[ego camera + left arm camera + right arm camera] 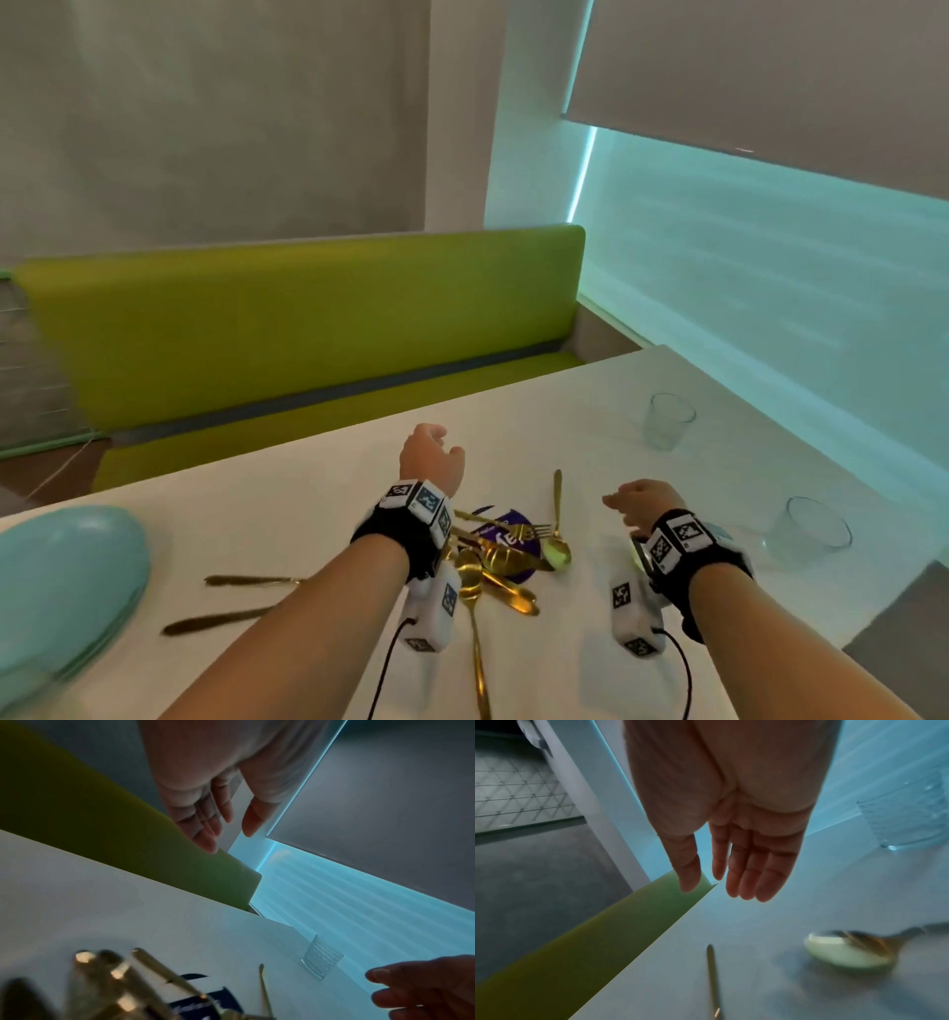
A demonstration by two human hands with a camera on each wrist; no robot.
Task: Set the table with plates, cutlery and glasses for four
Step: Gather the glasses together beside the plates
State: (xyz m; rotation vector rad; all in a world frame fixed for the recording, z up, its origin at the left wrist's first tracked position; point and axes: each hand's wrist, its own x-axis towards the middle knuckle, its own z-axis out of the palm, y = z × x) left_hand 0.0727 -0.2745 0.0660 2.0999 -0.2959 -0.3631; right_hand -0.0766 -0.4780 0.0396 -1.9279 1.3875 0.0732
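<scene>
A heap of gold cutlery lies on a purple packet in the middle of the white table, between my two forearms. My left hand hovers above the table just beyond the heap, fingers relaxed, holding nothing. My right hand hovers to the right of the heap, fingers straight and empty. A stack of pale blue plates sits at the left edge. Two clear glasses stand on the right. A gold spoon lies below my right hand.
Two dark-looking gold pieces of cutlery lie beside the plates. A green bench runs along the far side of the table. A window with a blind lines the right side. The table's right corner is near the second glass.
</scene>
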